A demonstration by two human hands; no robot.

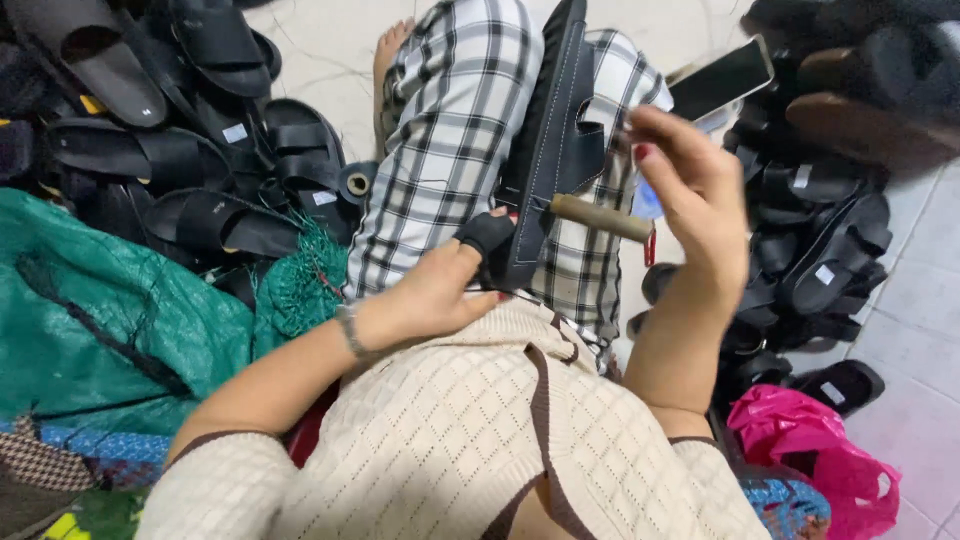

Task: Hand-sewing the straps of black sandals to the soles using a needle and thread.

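While sandal piles (pixel 190 150) crowd both sides, left hand (pixel 440 290) pinches black sandal (pixel 550 150); right hand (pixel 690 190) grips awl (pixel 600 217).

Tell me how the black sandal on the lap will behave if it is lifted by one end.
The black sandal stands on edge across the checked trousers, propped by the left hand, and holds its line, so it is probably fairly stiff. Its thin sole suggests it is light. Let go, it would likely tip flat. The right hand holds a wooden-handled tool against it.
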